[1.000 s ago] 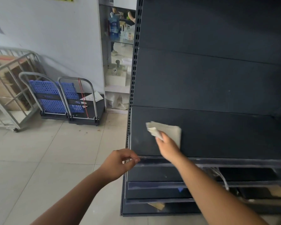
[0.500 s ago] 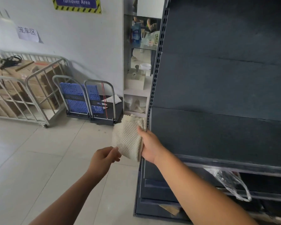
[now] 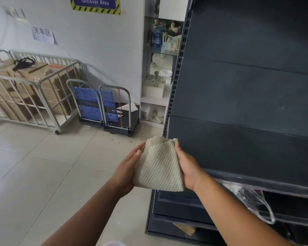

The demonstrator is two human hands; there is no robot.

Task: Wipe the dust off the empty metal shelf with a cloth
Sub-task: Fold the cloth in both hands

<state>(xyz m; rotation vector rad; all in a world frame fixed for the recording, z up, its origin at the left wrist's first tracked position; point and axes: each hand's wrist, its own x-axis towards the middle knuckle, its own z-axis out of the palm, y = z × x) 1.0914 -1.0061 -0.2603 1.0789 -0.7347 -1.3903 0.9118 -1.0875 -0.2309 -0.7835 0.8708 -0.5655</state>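
The folded cloth (image 3: 158,167) is held in the air between both hands, just in front of the left corner of the dark metal shelf (image 3: 247,153). The left hand (image 3: 127,172) presses its flat fingers (image 3: 138,150) on the cloth's left side. The right hand (image 3: 187,166) grips the right side with fingers curled behind the cloth.

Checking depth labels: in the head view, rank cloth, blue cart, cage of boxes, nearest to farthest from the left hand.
1. Cloth: touching the left hand.
2. Blue cart: on the floor ahead, by the wall.
3. Cage of boxes: far left, beyond the cart.
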